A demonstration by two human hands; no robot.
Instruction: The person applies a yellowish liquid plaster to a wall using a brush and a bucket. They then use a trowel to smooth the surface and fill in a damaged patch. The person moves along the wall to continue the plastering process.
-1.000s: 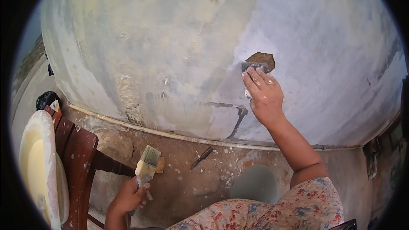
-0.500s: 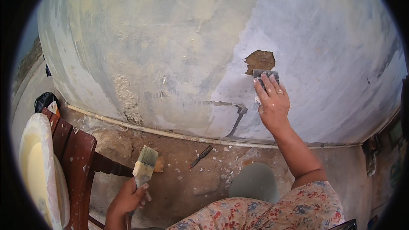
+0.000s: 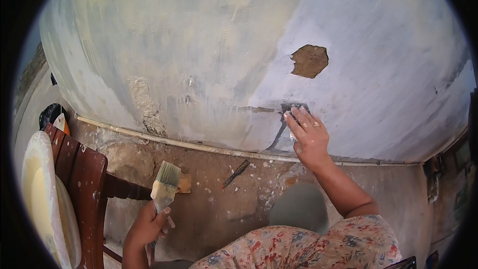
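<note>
My left hand [image 3: 148,225] is wrapped round the handle of a wide paintbrush [image 3: 166,182], held bristles up at lower left. Pale yellow paint coats the brush near its ferrule. On the painted wall [image 3: 199,30], my right hand [image 3: 309,134] presses a dark piece of sandpaper [image 3: 295,107] against the surface, fingers stretched over it. White dust covers those fingertips. The sandpaper sits at the top of a dark crack [image 3: 278,137], just below a brown hole [image 3: 310,62] in the plaster. My hand covers most of the sandpaper.
A brown wooden chair [image 3: 87,184] stands at the left with a paint-smeared, pale basin [image 3: 39,169] of yellowish paint on it. A scraper-like tool [image 3: 235,173] lies on the paint-spotted floor. Along the wall's foot runs a thin pipe [image 3: 199,145]. A black bag [image 3: 51,114] rests behind the chair.
My right hand has slid the sandpaper down the wall and slightly left, from the hole's lower edge to the crack. My left hand still holds the paintbrush, now a little lower and leftward.
</note>
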